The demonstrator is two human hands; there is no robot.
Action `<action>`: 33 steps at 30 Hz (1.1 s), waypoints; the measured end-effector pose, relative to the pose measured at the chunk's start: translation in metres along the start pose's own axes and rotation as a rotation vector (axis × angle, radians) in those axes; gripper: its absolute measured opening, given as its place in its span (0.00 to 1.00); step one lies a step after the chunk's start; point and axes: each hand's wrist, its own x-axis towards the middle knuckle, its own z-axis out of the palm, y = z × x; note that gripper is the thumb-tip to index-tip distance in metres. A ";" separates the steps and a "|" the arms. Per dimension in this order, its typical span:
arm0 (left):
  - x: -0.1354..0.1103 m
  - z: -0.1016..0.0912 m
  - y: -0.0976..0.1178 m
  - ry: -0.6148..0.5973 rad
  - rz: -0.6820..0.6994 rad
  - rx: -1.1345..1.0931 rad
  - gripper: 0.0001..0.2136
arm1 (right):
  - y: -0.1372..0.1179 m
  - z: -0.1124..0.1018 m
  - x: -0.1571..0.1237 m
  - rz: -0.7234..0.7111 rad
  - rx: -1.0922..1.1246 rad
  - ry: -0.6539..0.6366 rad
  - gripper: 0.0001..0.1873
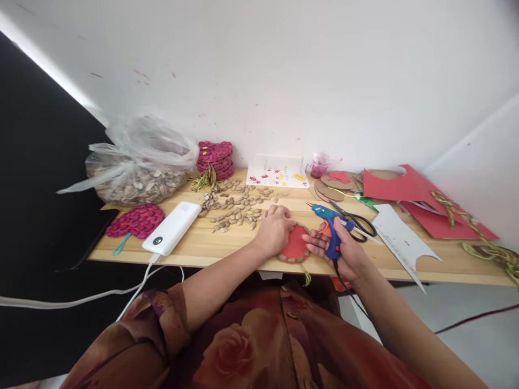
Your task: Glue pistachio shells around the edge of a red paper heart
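Observation:
A red round piece (295, 246) rimmed with peanut shells lies at the table's front edge, a green yarn tassel (306, 276) hanging from it. My left hand (275, 231) rests on its left side, fingers curled and pressed together at the upper rim. Whatever those fingertips pinch is hidden. In my right hand (344, 251), palm turned up, is a blue hot glue gun (333, 235) with an orange trigger. Its nozzle points up and left, beyond the red piece. Loose peanut shells (239, 208) are spread on the wood just past my left hand.
A plastic bag of shells (138, 183), a white power bank (172, 228) and a magenta shell-covered piece (135, 220) sit left. Behind are stacked magenta pieces (214, 159) and a sticker sheet (278, 172). Black scissors (365, 224), cardboard discs (330, 190) and red paper (389, 186) lie right.

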 end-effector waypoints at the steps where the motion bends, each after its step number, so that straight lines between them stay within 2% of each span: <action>1: 0.000 0.000 -0.001 0.005 0.000 -0.005 0.12 | 0.000 -0.001 0.000 -0.006 0.001 -0.010 0.21; 5: 0.000 -0.003 -0.006 0.068 0.024 -0.071 0.10 | -0.001 -0.005 -0.001 -0.022 0.015 -0.032 0.20; 8: 0.002 -0.008 -0.015 0.300 0.024 -0.146 0.11 | 0.000 -0.007 0.000 -0.022 0.029 -0.032 0.21; 11: 0.001 -0.016 -0.024 0.524 -0.021 -0.312 0.12 | 0.000 -0.007 0.000 -0.020 0.044 -0.028 0.21; 14: -0.008 -0.025 -0.032 0.537 -0.036 -0.505 0.15 | 0.000 -0.007 0.000 -0.023 0.059 -0.024 0.21; 17: -0.028 -0.035 -0.039 0.478 -0.093 -0.547 0.14 | 0.000 -0.006 -0.001 -0.026 0.074 -0.022 0.22; 20: -0.054 -0.049 -0.045 0.438 -0.257 -0.651 0.14 | -0.001 -0.005 -0.002 -0.020 0.085 -0.023 0.22; 24: -0.083 -0.080 -0.052 0.365 -0.496 -0.862 0.15 | -0.001 -0.004 -0.002 -0.008 0.091 -0.019 0.21; 26: -0.093 -0.098 -0.056 0.437 -0.579 -1.009 0.13 | -0.002 -0.005 -0.001 -0.002 0.094 -0.013 0.21; 30: -0.100 -0.125 -0.068 0.596 -0.747 -1.476 0.12 | -0.002 -0.008 0.000 0.000 0.103 -0.003 0.21; 31: -0.101 -0.128 -0.070 0.645 -0.766 -1.521 0.12 | -0.002 -0.008 0.000 0.000 0.105 -0.004 0.21; 33: -0.100 -0.131 -0.074 0.759 -0.775 -1.458 0.13 | -0.001 -0.009 0.001 0.004 0.105 -0.010 0.21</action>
